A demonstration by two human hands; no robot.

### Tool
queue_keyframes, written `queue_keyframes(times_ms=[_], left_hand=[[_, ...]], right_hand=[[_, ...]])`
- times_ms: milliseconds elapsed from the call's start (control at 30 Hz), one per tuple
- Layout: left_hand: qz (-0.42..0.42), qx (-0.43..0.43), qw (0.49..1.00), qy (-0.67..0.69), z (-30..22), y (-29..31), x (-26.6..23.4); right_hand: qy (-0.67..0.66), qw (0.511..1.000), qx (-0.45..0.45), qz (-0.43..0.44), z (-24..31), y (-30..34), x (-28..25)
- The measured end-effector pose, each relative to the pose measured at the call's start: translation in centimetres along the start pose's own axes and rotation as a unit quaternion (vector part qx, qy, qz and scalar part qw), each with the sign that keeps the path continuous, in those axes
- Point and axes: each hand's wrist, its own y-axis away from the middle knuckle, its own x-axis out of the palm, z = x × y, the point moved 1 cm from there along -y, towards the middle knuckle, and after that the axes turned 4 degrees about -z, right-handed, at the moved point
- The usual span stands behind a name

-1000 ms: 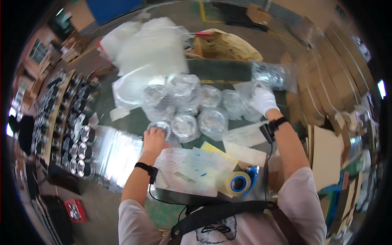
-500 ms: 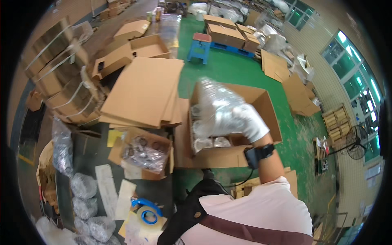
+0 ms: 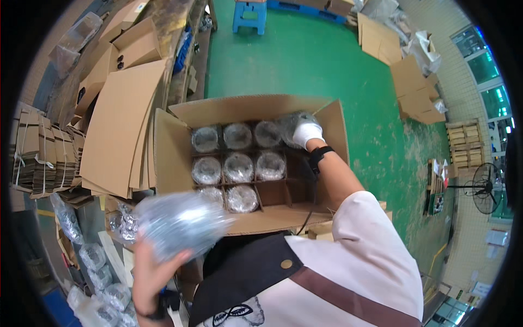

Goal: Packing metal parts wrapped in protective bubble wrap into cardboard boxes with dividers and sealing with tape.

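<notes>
A big open cardboard box (image 3: 163, 152) stands before me, split by cardboard dividers (image 3: 290, 191) into square compartments. Several of these hold round, clear plastic-wrapped pieces (image 3: 238, 167). In a white glove, my right hand (image 3: 308, 132) reaches into the far right corner, its fingers closed around a plastic-wrapped piece (image 3: 294, 121); its fingertips are partly hidden. My left hand (image 3: 150, 267) is bare and grips another plastic-wrapped bundle (image 3: 182, 220) from below, over the box's near left corner. That bundle is blurred by motion. Two near right compartments show bare cardboard.
Flat cardboard sheets (image 3: 120, 125) lie stacked to the left, beside strapped bundles of cardboard (image 3: 43, 152). More wrapped pieces (image 3: 93, 256) sit at lower left. A blue stool (image 3: 249, 16) stands on the green floor; a black fan (image 3: 485, 188) is at right.
My right hand has lowered a wrapped piece from above the box into its far right corner. My left hand has come into view with another bundle. The view has shifted, showing more box interior.
</notes>
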Motion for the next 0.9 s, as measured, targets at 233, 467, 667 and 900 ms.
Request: queue_keyframes(times_ms=[233, 467, 667, 900], left_hand=[[0.257, 0.293, 0.853, -0.349, -4.3, -14.5, 21.2], [0.292, 0.346, 0.748, -0.485, 1.1, -15.5, 30.8], [0.260, 0.430, 0.641, -0.581, 5.6, -14.2, 36.3], [0.418, 0.326, 0.734, -0.425, 9.4, -15.2, 33.1]], right_hand=[[0.059, 0.971, -0.152, -0.175, -2.0, -2.3, 5.7], [-0.014, 0.996, 0.066, 0.064, -0.8, -1.2, 3.8], [-0.155, 0.980, -0.044, -0.120, 1.5, 2.4, -4.4], [-0.077, 0.979, -0.165, 0.093, 1.2, 8.2, -4.2]])
